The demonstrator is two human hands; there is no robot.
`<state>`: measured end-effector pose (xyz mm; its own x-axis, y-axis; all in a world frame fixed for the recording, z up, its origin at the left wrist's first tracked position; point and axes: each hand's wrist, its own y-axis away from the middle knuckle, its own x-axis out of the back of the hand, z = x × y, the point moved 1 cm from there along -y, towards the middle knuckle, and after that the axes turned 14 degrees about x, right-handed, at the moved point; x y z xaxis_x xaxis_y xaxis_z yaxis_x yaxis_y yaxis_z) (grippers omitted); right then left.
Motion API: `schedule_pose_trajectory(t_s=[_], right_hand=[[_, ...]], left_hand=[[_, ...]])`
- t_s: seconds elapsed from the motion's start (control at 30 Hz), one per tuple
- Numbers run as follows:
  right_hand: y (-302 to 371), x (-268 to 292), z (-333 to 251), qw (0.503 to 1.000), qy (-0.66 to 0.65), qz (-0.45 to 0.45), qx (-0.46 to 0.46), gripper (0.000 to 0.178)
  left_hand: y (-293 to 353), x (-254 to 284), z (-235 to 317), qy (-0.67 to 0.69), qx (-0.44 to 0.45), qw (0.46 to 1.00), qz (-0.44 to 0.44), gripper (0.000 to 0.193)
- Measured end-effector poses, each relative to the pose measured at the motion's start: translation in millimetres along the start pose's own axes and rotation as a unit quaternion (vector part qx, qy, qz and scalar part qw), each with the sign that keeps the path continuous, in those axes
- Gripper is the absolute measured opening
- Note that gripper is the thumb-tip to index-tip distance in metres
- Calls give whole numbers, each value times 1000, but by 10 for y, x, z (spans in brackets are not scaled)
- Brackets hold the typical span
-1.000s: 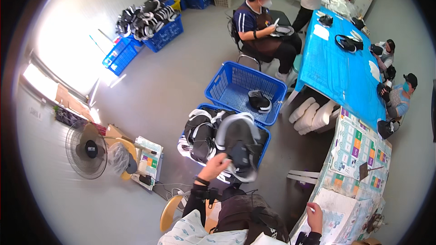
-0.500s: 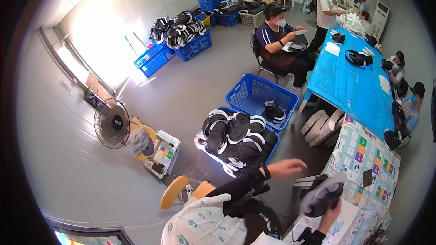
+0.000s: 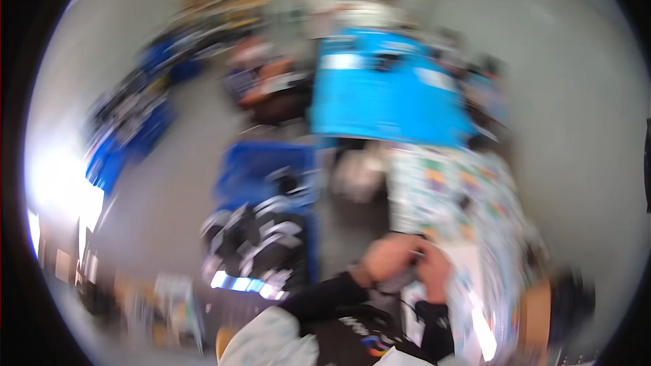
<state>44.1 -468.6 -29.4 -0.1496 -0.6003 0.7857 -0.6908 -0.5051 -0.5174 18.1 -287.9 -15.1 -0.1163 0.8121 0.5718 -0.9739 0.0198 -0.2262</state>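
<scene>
The whole view is smeared by motion. My left hand (image 3: 388, 258) and my right hand (image 3: 435, 271) meet in front of me, fingers curled inward. Between and just below them shows part of a dark grey shoe upper (image 3: 395, 280), mostly covered by the hands, so its outline is lost. Both hands appear closed on it. They are beside the near left edge of the table with a patterned cover (image 3: 468, 190). A dark band circles each wrist area.
Left of my hands stands a blue crate heaped with black-and-white shoe uppers (image 3: 271, 237); beyond it is another blue crate (image 3: 234, 169). A blue-covered table (image 3: 386, 112) lies ahead. A seated person (image 3: 271, 88) is at its left, others at its right. More filled crates (image 3: 152, 125) stand far left.
My view has swung right, so the tables now lie straight ahead. My left hand, stretched out before, has come to my right hand, and both are at the shoe upper.
</scene>
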Motion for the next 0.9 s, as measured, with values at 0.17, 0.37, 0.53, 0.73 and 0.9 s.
schedule_pose_trajectory(t_s=[0.17, 0.37, 0.53, 0.73, 0.9], right_hand=[[268, -97, 64, 993, -28, 102, 53, 28], [775, 192, -147, 971, -120, 186, -90, 15], [1038, 400, -234, 946, -152, 219, -183, 16], [1081, 468, -238, 958, -195, 156, -140, 14], [842, 415, -119, 941, -283, 92, -161, 10]], left_hand=[[-74, 8, -225, 19, -56, 998, 18, 45], [109, 17, 272, -12, -175, 983, -50, 23], [109, -9, 314, -56, -231, 958, -163, 30], [150, -276, 2, -14, -229, 964, -133, 24], [142, -155, -64, 45, -74, 989, -121, 13]])
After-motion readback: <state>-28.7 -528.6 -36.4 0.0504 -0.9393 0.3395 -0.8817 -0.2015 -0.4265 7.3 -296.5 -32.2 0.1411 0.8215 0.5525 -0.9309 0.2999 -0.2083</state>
